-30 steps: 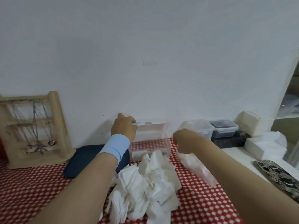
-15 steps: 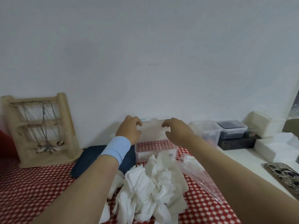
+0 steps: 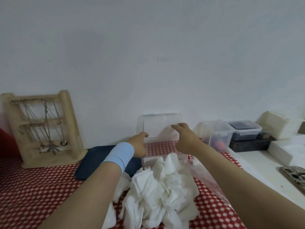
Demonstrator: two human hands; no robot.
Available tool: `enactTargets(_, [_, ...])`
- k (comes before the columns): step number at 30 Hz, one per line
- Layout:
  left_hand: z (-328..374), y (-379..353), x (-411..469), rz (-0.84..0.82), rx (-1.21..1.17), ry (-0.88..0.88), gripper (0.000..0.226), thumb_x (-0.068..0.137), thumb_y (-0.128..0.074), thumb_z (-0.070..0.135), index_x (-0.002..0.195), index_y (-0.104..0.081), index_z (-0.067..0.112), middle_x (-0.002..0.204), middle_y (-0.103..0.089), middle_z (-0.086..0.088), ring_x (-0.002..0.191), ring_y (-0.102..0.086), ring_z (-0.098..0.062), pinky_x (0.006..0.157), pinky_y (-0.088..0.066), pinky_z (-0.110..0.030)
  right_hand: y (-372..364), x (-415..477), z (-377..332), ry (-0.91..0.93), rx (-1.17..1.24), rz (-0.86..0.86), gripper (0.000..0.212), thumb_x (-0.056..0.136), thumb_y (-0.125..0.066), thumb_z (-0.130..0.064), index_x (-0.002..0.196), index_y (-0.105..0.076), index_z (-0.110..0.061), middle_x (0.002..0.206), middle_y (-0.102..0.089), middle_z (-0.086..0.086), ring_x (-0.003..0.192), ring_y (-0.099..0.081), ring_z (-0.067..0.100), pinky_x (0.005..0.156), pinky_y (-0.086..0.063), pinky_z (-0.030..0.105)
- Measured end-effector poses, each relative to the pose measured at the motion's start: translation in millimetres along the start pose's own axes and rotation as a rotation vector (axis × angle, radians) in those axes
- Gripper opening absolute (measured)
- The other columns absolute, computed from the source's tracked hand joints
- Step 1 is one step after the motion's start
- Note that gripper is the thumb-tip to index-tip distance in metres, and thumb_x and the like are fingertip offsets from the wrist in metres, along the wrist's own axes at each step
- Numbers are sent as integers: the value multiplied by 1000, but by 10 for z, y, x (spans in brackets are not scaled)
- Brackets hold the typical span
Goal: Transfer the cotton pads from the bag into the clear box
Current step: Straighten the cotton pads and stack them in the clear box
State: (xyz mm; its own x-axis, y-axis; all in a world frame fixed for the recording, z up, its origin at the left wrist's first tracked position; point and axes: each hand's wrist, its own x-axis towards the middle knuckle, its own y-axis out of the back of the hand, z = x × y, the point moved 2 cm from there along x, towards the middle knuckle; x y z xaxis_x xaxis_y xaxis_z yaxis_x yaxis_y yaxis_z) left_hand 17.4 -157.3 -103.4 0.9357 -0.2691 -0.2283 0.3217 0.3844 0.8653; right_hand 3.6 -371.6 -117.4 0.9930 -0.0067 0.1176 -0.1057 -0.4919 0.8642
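We count two hands, one clear box [image 3: 162,147], one bag [image 3: 206,176] and one heap of cotton pads [image 3: 158,187]. At centre frame the box stands lid-up, its front hidden by the heap. The left hand [image 3: 138,144] grasps its left rim. The right hand [image 3: 184,139] hovers, fingers relaxed. The pads lie below, touching no fingers. At left are a blue tray [image 3: 92,162] and a jewellery stand [image 3: 44,128].

Carrying on a red dotted cloth [image 3: 33,187] a wooden rack [image 3: 49,160] at left, a blue tray [image 3: 92,162] beside it, a clear box [image 3: 151,160] at the back, pads [image 3: 156,192] heaped before it, a bag [image 3: 203,172] lying at their right.
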Motion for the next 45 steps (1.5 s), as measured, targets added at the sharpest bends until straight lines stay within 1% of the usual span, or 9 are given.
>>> enactTargets(6, [15, -73, -31, -9, 98, -20, 80, 95, -54, 5, 161, -13, 25, 163, -20, -5, 113, -54, -24, 76, -45, -25, -11, -68, -7, 12, -82, -99, 73, 88, -55, -4, 155, -36, -27, 168, -5, 4, 142, -39, 29, 103, -46, 33])
enactTargets(11, [15, -42, -178, -20, 49, -13, 78, 100, -58, 19, 161, -10, 21, 162, -28, -9, 136, -47, -28, 97, -40, -29, 53, -155, -50, 35, -42, -89, 62, 92, -53, -6, 150, -45, -24, 160, -34, 3, 142, -41, 24, 114, -37, 34])
enactTargets(15, [87, 122, -407, 116, -1, -53, 54, 104, -49, 23, 155, -32, 21, 158, -34, -8, 137, -46, -27, 106, -37, -32, 282, -344, -211, 31, 116, 70, 36, 94, -49, -8, 117, -71, -24, 127, -66, -5, 109, -62, 14, 92, -49, 25])
enactTargets(19, [319, 111, -694, 101, -86, -181, 26, 102, -52, 22, 126, -64, 21, 131, -63, 3, 119, -58, -15, 96, -41, -24, 309, -590, -403, 43, -6, -123, 27, 90, -60, -37, 101, -75, -18, 98, -72, -3, 88, -67, 17, 69, -53, 28])
enactTargets(24, [458, -155, -982, -173, 115, -186, 44, 98, -56, 42, 140, -56, 29, 134, -59, 5, 124, -55, -17, 109, -42, -34, 152, -762, -428, 67, -84, -207, 36, 85, -75, -29, 121, -72, -21, 124, -67, -3, 107, -63, 15, 90, -48, 24])
enactTargets(29, [302, -325, -1069, -217, 76, -205, 39, 97, -58, 43, 136, -57, 36, 132, -60, 9, 120, -57, -13, 106, -44, -31, 110, -849, -337, 77, -49, -231, 21, 86, -77, -24, 107, -77, -23, 110, -73, -5, 91, -65, 8, 87, -52, 22])
enactTargets(34, [215, -68, -1034, -29, -205, -218, 50, 97, -63, 37, 145, -50, 30, 143, -54, 11, 130, -51, -8, 109, -39, -27, 323, -798, -387, 68, 168, -71, 12, 86, -78, -20, 94, -71, -26, 89, -67, -11, 79, -64, 10, 60, -46, 16])
enactTargets(39, [180, 111, -975, 187, -499, -209, 53, 97, -63, 41, 145, -49, 27, 136, -56, 13, 122, -53, -6, 103, -40, -24, 307, -770, -537, 68, 607, -86, 19, 85, -79, -11, 101, -74, -20, 78, -66, -5, 57, -60, 8, 60, -53, 23])
enactTargets(45, [12, -14, -786, 174, -846, -158, 17, 93, -70, 9, 110, -71, 6, 99, -77, -9, 84, -77, -16, 77, -62, -27, 140, -702, -602, 27, 813, -168, 23, 84, -81, -8, 105, -75, -9, 98, -76, 9, 76, -71, 25, 71, -61, 35])
